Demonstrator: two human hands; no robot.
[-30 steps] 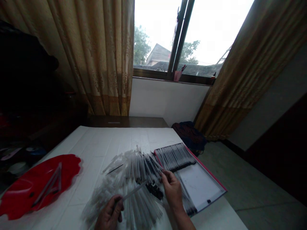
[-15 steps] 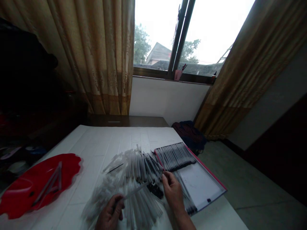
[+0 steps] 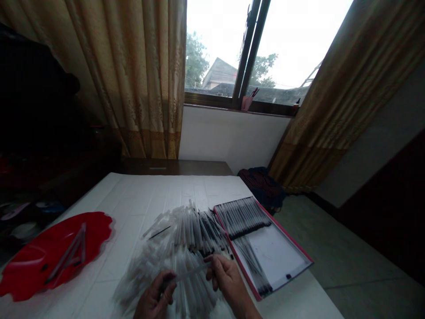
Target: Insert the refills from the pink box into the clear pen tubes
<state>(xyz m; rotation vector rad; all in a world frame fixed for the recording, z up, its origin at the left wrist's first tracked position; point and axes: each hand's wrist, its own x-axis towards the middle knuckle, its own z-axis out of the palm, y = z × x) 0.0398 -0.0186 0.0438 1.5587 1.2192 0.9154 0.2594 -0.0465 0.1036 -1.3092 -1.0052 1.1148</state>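
Observation:
A slim clear plastic tube (image 3: 191, 274) spans the gap between my two hands. My left hand (image 3: 156, 293) pinches its near end between thumb and fingers. At the far end, the closed fingertips of my right hand (image 3: 226, 278) meet the tube; any small part within them is hidden. Beneath both hands lies a heap of similar clear tubes (image 3: 189, 292), blurred on its left side. Thin black-filled sticks (image 3: 206, 226) lie behind my right hand. To the right, a red-edged shallow box (image 3: 279, 259) holds rows of black-tipped clear tubes (image 3: 244, 217).
A red scalloped tray (image 3: 23, 266) with a few clear tubes in it sits on the left of the white table (image 3: 129, 195). Dark patterned cloth (image 3: 262, 186) lies beyond the table's far right corner. Curtains and a window stand behind.
My right hand has moved left and down from the box's edge to the far end of the tube. My left hand has stayed nearly in place, holding the tube.

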